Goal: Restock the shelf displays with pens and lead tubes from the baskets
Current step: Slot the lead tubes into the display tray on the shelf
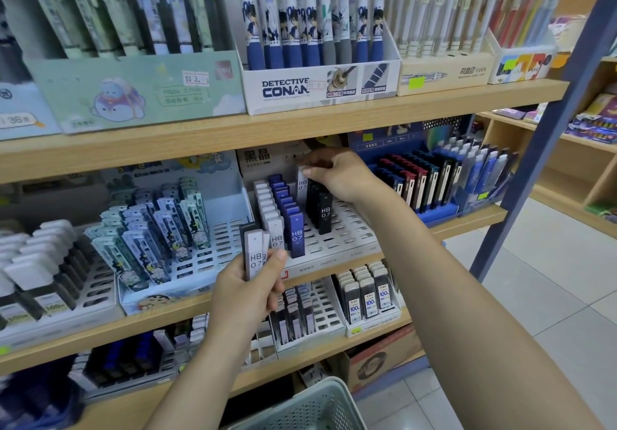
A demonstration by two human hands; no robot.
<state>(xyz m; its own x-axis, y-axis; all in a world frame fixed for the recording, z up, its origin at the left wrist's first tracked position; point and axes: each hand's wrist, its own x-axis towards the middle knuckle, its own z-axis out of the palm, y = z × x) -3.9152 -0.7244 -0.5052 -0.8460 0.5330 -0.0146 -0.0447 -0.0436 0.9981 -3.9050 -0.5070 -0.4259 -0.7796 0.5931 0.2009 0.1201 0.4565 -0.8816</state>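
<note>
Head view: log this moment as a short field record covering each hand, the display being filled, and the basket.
left hand: grips a small stack of flat HB 0.7 lead tubes, held upright in front of the shelf
right hand: pinches one white HB 0.7 lead tube at the back of the rack
display: white slotted plastic rack on the middle shelf, with white, blue and black rows; many right-side slots unfilled
basket: pale grey perforated plastic basket at the bottom edge, contents not visible

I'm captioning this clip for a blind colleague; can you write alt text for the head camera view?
At a stationery shelf, a person's right hand slots a white lead tube into the back of a slotted display tray, while the left hand holds several more HB 0.7 tubes. A mesh basket sits below.
</note>
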